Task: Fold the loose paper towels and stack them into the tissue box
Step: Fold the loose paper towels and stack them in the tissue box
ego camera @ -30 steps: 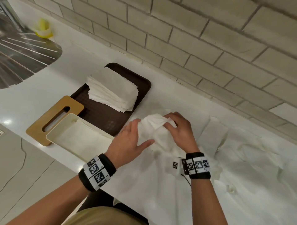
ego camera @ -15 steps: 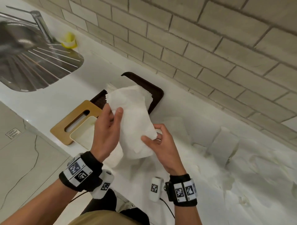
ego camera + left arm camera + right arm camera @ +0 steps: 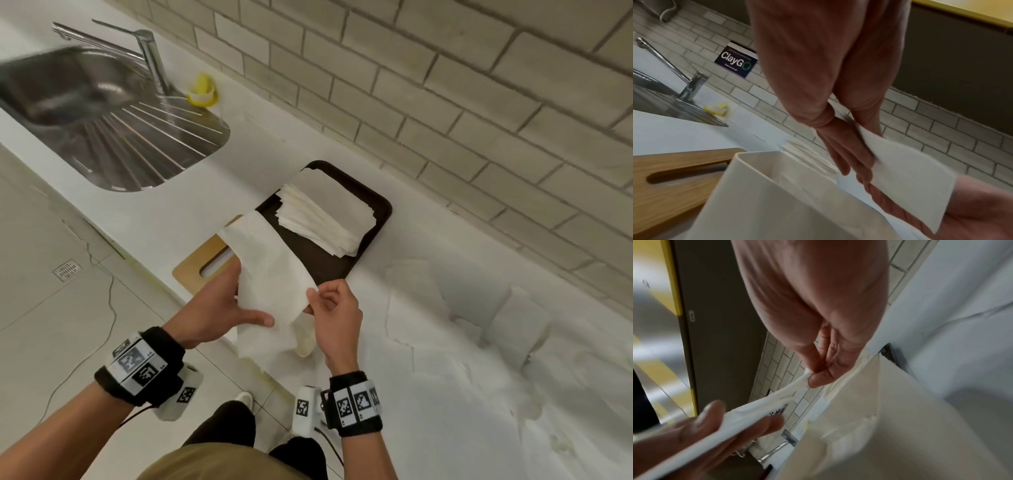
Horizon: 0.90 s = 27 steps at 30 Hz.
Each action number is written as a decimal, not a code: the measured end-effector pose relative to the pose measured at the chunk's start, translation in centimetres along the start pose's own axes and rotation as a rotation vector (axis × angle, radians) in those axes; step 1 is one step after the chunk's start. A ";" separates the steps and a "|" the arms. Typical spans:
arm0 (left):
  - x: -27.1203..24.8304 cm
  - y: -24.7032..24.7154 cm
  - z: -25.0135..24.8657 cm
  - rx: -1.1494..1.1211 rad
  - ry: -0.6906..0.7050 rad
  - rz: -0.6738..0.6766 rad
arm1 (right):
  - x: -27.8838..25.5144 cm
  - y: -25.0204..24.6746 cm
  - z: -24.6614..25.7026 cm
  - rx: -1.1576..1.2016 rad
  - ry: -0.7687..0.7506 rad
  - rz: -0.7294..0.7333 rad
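One legible label is recorded: a dark sign [image 3: 735, 61] on the tiled wall [image 3: 777, 100], seen from the left wrist, reading "ClayGO" in large letters; the smaller line beneath it is too blurred to be read with certainty. Black-and-white coded markers are worn on both wristbands [image 3: 137, 368]; no text is carried by them.

A paper towel [image 3: 270, 284] is held in the air above the near counter [image 3: 171, 212] edge. It is gripped along its left edge by the left hand [image 3: 212, 308], thumb on the upper face and fingers [image 3: 849, 155] beneath. Its right edge is pinched between the thumb and fingers [image 3: 822, 378] of the right hand [image 3: 337, 315]. The sheet appears doubled over; the exact fold cannot be determined.

The tissue box [image 3: 764, 186], cream and open-topped, is largely concealed by the held towel in the head view; only its near corner [image 3: 303, 342] is visible. Folded paper inside it is seen from the left wrist. The wooden slotted lid [image 3: 202, 263] is partly covered by the towel and left hand. A stack of folded towels [image 3: 325, 214] rests on a dark tray [image 3: 380, 219]. Loose towels [image 3: 479, 342] are spread on the counter to the right, overexposed and hard to separate. The sink [image 3: 102, 137] and a yellow object [image 3: 202, 90] beside it are blurred.
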State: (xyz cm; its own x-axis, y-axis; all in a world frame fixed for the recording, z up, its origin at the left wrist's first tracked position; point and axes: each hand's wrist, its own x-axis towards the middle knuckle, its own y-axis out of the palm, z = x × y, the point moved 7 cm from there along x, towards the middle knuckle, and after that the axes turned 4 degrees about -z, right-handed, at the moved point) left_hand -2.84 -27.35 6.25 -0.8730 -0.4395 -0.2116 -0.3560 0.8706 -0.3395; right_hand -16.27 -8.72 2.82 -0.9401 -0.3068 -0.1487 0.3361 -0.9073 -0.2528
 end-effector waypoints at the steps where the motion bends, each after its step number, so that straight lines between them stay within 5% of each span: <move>1: -0.2 -0.5 0.3 0.014 -0.008 0.011 | 0.0 0.1 -0.1 -0.064 -0.025 -0.011; 8: -2.6 -9.1 3.8 0.171 -0.092 -0.146 | -1.2 2.3 -1.5 -0.871 -0.330 0.063; 13: -1.3 -11.6 3.5 0.136 -0.029 -0.121 | -2.0 3.1 -1.0 -1.068 -0.360 0.067; 15: 0.0 -10.7 2.1 0.237 0.072 -0.033 | -2.4 2.5 1.1 -0.961 -0.375 0.030; 17: 1.0 -8.7 -0.1 0.305 0.173 0.118 | -2.8 1.6 4.6 -0.536 -0.322 -0.013; 20: 1.8 -5.1 -3.8 0.364 0.289 0.370 | -3.5 2.0 8.7 0.052 -0.219 0.156; 23: 3.6 -3.0 -5.7 0.393 0.350 0.451 | -3.2 2.3 8.8 0.128 -0.143 0.245; 27: 7.0 -2.8 -3.3 0.492 0.200 0.352 | -3.1 0.1 4.9 -0.115 -0.105 -0.032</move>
State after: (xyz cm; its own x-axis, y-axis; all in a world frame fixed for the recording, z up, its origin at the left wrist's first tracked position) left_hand -9.08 -32.15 8.79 -0.9720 -0.0548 -0.2283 0.1166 0.7312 -0.6721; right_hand -13.54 -9.28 7.92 -0.9492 -0.3120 -0.0395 0.3045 -0.8801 -0.3643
